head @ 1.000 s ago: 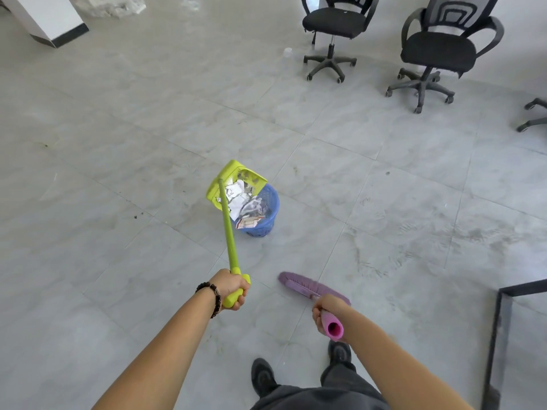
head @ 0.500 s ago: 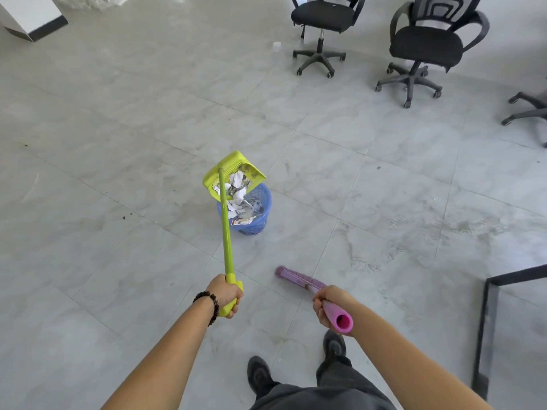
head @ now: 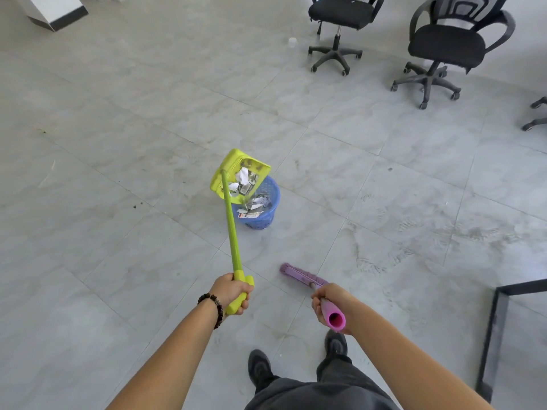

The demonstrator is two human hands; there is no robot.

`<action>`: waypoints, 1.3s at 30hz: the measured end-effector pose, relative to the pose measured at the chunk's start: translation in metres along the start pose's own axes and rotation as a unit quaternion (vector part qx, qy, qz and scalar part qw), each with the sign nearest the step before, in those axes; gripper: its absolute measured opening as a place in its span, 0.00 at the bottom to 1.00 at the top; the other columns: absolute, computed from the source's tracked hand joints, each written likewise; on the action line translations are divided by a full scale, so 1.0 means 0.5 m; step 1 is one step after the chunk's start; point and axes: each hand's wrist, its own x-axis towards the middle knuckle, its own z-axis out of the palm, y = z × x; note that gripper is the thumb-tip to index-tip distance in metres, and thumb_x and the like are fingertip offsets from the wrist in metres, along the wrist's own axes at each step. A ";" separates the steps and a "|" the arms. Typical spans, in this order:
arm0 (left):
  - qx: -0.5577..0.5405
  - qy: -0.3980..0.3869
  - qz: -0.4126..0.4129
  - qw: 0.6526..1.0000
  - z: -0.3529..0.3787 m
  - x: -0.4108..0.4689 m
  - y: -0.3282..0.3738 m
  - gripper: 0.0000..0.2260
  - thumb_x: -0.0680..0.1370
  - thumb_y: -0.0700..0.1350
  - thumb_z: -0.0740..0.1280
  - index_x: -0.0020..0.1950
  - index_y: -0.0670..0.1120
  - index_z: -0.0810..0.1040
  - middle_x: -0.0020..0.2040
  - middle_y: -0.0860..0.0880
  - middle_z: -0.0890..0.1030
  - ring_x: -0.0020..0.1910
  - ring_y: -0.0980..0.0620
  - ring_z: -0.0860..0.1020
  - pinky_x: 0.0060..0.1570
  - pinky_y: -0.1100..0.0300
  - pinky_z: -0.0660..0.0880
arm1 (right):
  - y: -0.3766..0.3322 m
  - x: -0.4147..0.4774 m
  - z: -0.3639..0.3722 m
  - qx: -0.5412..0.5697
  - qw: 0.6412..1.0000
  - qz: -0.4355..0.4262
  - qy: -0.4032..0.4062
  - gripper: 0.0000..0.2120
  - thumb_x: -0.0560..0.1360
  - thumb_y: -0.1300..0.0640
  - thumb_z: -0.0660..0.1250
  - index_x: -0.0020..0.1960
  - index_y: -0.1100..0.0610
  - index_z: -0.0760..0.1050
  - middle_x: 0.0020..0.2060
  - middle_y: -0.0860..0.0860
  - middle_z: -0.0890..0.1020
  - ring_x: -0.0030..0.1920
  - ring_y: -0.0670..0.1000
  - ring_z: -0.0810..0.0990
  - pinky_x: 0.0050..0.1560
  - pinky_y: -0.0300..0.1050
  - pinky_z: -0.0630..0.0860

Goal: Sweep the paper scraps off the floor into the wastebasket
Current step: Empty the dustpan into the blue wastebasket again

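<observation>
My left hand point(head: 233, 292) grips the handle end of a long lime-green dustpan point(head: 229, 170). The pan is tipped over the rim of a blue wastebasket point(head: 268, 216) on the floor ahead. White and printed paper scraps point(head: 244, 182) lie in the tilted pan, and more scraps point(head: 256, 207) are inside the basket. My right hand point(head: 327, 300) holds the pink handle of a broom. The broom's purple head point(head: 302, 275) rests on the tiles just in front of that hand.
Two black office chairs point(head: 340, 13) point(head: 444, 45) stand at the far right, with another chair's base point(head: 537, 113) at the right edge. A black metal frame point(head: 491, 335) is at the lower right. A small white cup point(head: 292, 42) sits near the chairs. My shoes point(head: 260, 368) are below.
The dustpan has lifted and tilted further over the wastebasket, and scraps have slid toward its lower edge. The broom and right hand stay roughly where they were.
</observation>
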 end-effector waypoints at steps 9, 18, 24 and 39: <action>0.118 0.034 -0.036 0.992 -0.021 0.018 -0.042 0.09 0.76 0.32 0.63 0.55 0.41 0.71 0.36 0.41 0.74 0.25 0.48 0.71 0.24 0.62 0.68 | 0.029 -0.011 0.000 -0.031 0.999 0.014 -0.014 0.09 0.75 0.69 0.59 0.55 0.63 0.68 0.30 0.55 0.72 0.27 0.49 0.70 0.23 0.38 0.72; 0.134 0.031 -0.011 0.990 -0.017 0.008 -0.028 0.06 0.75 0.32 0.64 0.48 0.42 0.74 0.34 0.42 0.74 0.24 0.48 0.71 0.23 0.63 0.68 | 0.051 -0.012 -0.015 -0.052 0.998 0.021 -0.004 0.18 0.75 0.68 0.60 0.64 0.62 0.65 0.31 0.55 0.73 0.25 0.48 0.72 0.24 0.38 0.72; 0.145 0.082 0.026 0.986 -0.026 0.002 -0.063 0.08 0.77 0.36 0.62 0.52 0.48 0.73 0.37 0.42 0.75 0.27 0.47 0.71 0.23 0.63 0.68 | 0.054 0.001 -0.013 -0.049 0.999 0.019 0.008 0.21 0.75 0.68 0.60 0.68 0.62 0.63 0.39 0.59 0.75 0.23 0.49 0.74 0.23 0.39 0.75; 0.103 0.026 -0.007 0.994 -0.007 0.008 -0.090 0.10 0.75 0.33 0.67 0.56 0.40 0.76 0.33 0.42 0.75 0.22 0.48 0.72 0.23 0.62 0.68 | 0.047 0.001 -0.016 -0.061 0.998 -0.017 0.026 0.25 0.77 0.68 0.60 0.72 0.60 0.60 0.56 0.65 0.80 0.22 0.48 0.74 0.22 0.38 0.74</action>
